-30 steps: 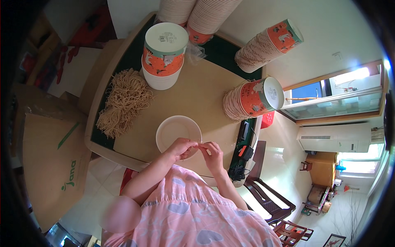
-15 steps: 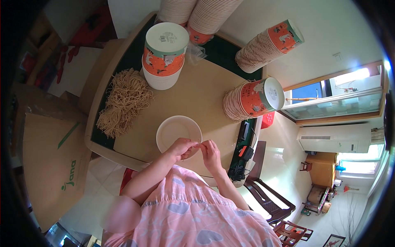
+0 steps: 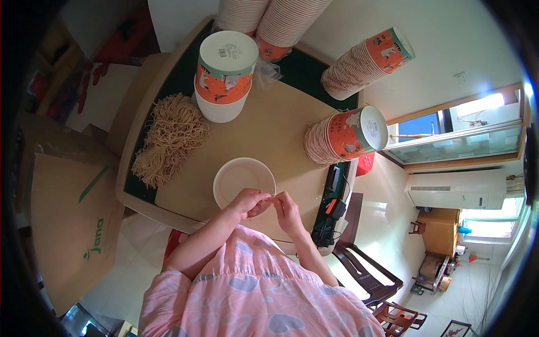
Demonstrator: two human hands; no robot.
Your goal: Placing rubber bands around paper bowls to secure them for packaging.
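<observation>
Round bowl (image 3: 240,178), plain white inside, mouth up.
Left hand (image 3: 250,203) and right hand (image 3: 287,213) pinched together by its rim; on what, I cannot tell.

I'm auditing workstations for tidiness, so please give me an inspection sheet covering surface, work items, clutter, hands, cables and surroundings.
Surface: tan tabletop with a dark green border.
Work items: open white tub at the hands; beige string bundle to the left; stacks of orange-patterned paper tubs toward the back and right.
Clutter: clear plastic wrap by the stacks; black electrical device on the right border.
Hands: left hand and right hand meet at the fingertips; anything held is too small to identify.
Cables: black cables bunched at the right edge.
Surroundings: cardboard box left; dark wooden chair right.
</observation>
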